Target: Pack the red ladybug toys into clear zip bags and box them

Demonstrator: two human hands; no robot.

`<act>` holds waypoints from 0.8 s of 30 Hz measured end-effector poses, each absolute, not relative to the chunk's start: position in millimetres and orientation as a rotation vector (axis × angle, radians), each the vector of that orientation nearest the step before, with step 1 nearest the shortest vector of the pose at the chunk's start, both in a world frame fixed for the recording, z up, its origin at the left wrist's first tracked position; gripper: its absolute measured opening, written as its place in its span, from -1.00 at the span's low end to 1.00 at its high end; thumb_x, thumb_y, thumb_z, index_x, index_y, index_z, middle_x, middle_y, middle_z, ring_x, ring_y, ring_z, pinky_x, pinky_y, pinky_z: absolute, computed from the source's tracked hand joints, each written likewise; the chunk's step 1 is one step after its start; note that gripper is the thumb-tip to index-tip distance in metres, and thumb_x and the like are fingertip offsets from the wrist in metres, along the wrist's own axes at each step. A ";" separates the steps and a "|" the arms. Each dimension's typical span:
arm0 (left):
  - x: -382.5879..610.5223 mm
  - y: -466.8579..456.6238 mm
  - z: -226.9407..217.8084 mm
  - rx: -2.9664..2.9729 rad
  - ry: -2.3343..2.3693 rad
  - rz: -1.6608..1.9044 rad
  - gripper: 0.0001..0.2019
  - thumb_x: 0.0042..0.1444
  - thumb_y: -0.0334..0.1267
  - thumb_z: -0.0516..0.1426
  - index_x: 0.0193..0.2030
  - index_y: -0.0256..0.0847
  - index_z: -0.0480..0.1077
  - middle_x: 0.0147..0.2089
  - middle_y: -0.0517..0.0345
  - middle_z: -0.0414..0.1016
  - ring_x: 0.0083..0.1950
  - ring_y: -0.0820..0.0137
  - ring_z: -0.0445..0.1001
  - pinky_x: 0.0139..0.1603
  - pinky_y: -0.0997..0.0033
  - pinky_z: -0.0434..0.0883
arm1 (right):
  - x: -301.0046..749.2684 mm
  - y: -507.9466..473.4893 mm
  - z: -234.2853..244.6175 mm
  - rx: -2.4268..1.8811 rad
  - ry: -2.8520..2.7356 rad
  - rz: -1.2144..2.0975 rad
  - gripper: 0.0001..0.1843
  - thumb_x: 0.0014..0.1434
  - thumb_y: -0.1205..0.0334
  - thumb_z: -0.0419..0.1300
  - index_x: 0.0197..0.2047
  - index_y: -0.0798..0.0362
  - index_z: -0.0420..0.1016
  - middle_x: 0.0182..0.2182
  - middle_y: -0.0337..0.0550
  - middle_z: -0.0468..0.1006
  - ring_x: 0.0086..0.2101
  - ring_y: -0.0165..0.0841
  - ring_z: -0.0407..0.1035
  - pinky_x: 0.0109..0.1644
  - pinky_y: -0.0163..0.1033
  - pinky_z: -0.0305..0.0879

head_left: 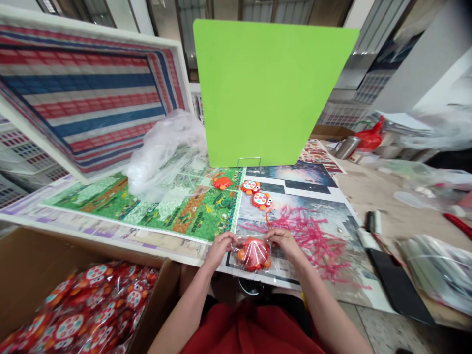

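A red toy with orange feet (pixel 255 254), shaped like a small crab or turtle, lies inside a transparent plastic bag (pixel 273 263) at the table's near edge. My left hand (pixel 223 244) pinches the bag's upper left corner between thumb and fingers. On the opposite side, my right hand (pixel 283 241) grips the upper right corner the same way. Beyond the hands lie two similar toys with dotted white backs, one nearer (pixel 261 199) and one farther (pixel 250 186). A red toy (pixel 222 183) rests to their left, its dotted side not showing.
Bagged toys fill a cardboard box (pixel 167 275) at lower left. Pink plastic strips (pixel 313 236) spread right of my hands. A green board (pixel 273 93) stands behind, with a heap of transparent bags (pixel 169 152) and a tilted striped-lined crate (pixel 186 83) to its left.
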State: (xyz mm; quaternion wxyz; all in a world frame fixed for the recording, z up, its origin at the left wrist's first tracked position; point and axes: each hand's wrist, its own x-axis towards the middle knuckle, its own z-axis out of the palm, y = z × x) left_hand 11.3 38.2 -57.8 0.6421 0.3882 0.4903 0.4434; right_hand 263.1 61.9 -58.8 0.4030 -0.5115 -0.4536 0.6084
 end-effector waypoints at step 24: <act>13.1 37.3 -62.7 0.949 1.048 1.090 -0.44 -0.03 0.04 0.29 0.03 -0.25 0.32 -0.37 0.16 0.54 -0.42 0.42 0.46 -0.36 0.46 0.30 | 222.2 187.3 -45.0 -1.912 -2.107 0.459 -0.39 0.00 0.21 0.38 0.12 0.07 0.35 0.12 0.19 0.33 0.13 0.07 0.23 0.17 0.13 0.11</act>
